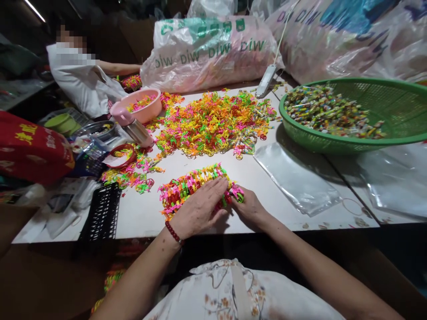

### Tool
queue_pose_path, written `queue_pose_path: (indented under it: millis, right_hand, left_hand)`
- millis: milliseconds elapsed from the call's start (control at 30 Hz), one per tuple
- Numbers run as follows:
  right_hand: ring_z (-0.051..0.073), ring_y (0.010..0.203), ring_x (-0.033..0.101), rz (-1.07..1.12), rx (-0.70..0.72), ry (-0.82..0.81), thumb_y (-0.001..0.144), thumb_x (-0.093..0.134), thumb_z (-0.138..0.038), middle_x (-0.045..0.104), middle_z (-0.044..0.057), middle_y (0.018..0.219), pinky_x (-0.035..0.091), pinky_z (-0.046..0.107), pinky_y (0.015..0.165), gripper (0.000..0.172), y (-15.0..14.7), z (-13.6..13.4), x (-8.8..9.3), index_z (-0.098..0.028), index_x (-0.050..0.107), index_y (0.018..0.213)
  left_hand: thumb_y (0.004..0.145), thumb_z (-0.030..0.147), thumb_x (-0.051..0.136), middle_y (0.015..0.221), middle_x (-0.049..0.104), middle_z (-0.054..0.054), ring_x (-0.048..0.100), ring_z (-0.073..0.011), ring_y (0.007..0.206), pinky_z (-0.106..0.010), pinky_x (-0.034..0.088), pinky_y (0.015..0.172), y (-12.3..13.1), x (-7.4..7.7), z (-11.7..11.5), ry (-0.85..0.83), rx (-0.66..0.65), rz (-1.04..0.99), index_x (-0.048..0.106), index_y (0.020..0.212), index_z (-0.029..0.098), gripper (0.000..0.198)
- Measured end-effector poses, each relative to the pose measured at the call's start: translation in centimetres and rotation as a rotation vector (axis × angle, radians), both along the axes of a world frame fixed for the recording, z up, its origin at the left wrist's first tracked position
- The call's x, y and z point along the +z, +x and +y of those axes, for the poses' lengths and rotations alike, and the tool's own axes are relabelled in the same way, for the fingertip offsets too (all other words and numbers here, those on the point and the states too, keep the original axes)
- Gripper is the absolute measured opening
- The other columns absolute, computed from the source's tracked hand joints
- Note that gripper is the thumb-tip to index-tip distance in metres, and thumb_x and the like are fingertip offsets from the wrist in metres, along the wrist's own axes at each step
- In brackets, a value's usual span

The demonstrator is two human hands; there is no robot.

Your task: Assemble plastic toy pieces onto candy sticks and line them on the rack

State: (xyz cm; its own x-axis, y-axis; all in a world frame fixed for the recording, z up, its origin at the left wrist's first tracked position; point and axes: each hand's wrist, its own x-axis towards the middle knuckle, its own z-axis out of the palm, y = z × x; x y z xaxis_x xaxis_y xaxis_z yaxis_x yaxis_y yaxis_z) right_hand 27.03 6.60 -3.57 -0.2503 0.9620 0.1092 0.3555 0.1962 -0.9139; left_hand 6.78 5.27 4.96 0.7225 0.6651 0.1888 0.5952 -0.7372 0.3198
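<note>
A roll-shaped row of small plastic pieces [180, 189], pink, yellow, green, orange and red, lies on the white table near its front edge. My left hand [205, 202], with a dark red bead bracelet at the wrist, rests over this row with its fingers stretched out flat. At the row's right end, my right hand [251, 207] has its fingers closed around pink and green plastic pieces [238, 194]. Its fingertips are partly hidden. Just behind is a big loose pile of similar plastic pieces [210, 122].
A green basket [333, 146] of wrapped sticks stands at right, near clear plastic bags [296, 182]. Left are a black plastic rack [102, 206], a thermos [133, 126] and a pink bowl [155, 111]. Big sacks [213, 58] line the back; a person [80, 84] sits far left.
</note>
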Motion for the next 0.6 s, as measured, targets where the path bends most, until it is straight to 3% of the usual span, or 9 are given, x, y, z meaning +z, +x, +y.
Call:
queue_pose_path:
  millis: [267,433,600]
  right_hand:
    - [0.018,0.08,0.061,-0.067,0.179,0.153,0.091,0.049,-0.025,0.067,0.005,0.09,0.048,0.029,0.075,0.014,0.7,0.7,0.4,-0.02,0.062,0.093]
    - [0.018,0.078,0.061,-0.152,0.222,0.129,0.086,0.052,-0.022,0.068,0.005,0.089,0.048,0.029,0.073,0.012,0.8,1.4,0.1,-0.019,0.063,0.092]
    - [0.021,0.089,0.063,-0.128,0.23,0.114,0.087,0.05,-0.021,0.07,0.01,0.103,0.05,0.032,0.08,0.022,0.5,1.9,0.0,-0.017,0.062,0.104]
  left_hand:
    - [0.093,0.033,0.052,0.158,0.026,-0.013,0.019,-0.023,0.148,-0.044,0.027,0.121,0.1,-0.1,0.0,0.041,0.021,0.041,0.015,0.153,0.016,0.073]
    - [0.093,0.041,0.052,0.161,0.017,-0.01,0.011,-0.0268,0.149,-0.048,0.02,0.121,1.2,0.2,0.0,0.108,0.022,0.136,0.021,0.152,0.019,0.071]
    - [0.094,0.045,0.048,0.159,0.025,-0.009,0.017,-0.0263,0.149,-0.045,0.017,0.121,2.0,-0.3,0.2,0.107,-0.006,0.187,0.026,0.15,0.016,0.067]
